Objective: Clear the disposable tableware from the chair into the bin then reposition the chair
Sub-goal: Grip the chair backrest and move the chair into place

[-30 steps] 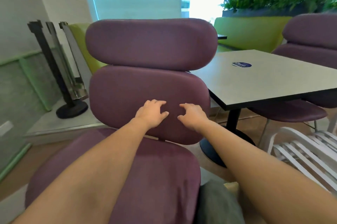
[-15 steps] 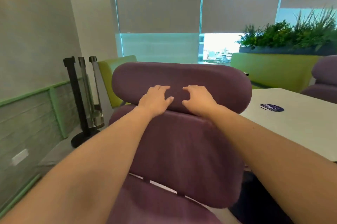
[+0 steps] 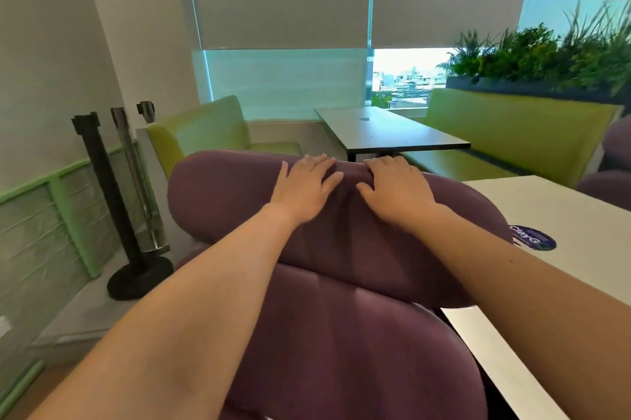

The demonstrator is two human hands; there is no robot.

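Note:
A purple padded chair (image 3: 341, 334) fills the lower middle of the view, its back made of two rounded cushions. My left hand (image 3: 302, 189) and my right hand (image 3: 396, 192) lie side by side over the top edge of the upper cushion (image 3: 222, 190), fingers curled over its far rim and pressing into the padding. No disposable tableware or bin is in view, and the seat is hidden below the frame.
A light table (image 3: 566, 214) with a round blue sticker (image 3: 534, 238) touches the chair's right side. Three stanchion posts (image 3: 112, 180) stand at the left wall. Behind are green benches (image 3: 512, 139), a darker table (image 3: 386, 129), a planter (image 3: 546, 64).
Both hands have climbed from the lower back cushion to the top rim of the upper cushion. The view has risen and moved closer to the chair.

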